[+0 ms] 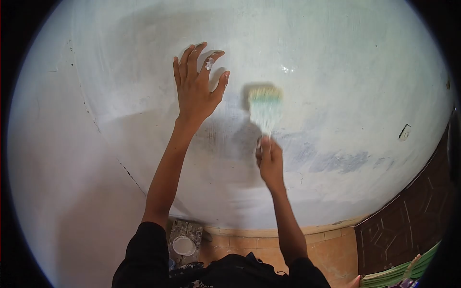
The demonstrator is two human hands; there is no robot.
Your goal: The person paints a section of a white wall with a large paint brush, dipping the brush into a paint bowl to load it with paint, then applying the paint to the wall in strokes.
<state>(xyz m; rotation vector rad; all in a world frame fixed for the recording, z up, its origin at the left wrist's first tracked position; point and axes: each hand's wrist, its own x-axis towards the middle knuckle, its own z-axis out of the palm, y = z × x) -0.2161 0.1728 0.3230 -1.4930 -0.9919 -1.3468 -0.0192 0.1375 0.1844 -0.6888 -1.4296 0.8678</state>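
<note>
My right hand [270, 161] is closed round the handle of a wide paintbrush [265, 109], whose bristles point up at the wall [331, 96]. Pale paint coats the brush head, which is slightly blurred. To its left, my left hand [196, 89] is spread against the wall with fingers apart and nothing in it. White paint is smeared on one of its fingers. Wet, glossy paint shines above and right of the brush, and darker grey patches show on the wall below it.
Below, a paint-spattered stand [193, 230] bears a round white container [184, 246] on the tiled floor [254, 242]. A dark panelled door [403, 221] stands at the right, with green striped fabric [401, 272] near it. A long crack [129, 174] runs down the wall's left side.
</note>
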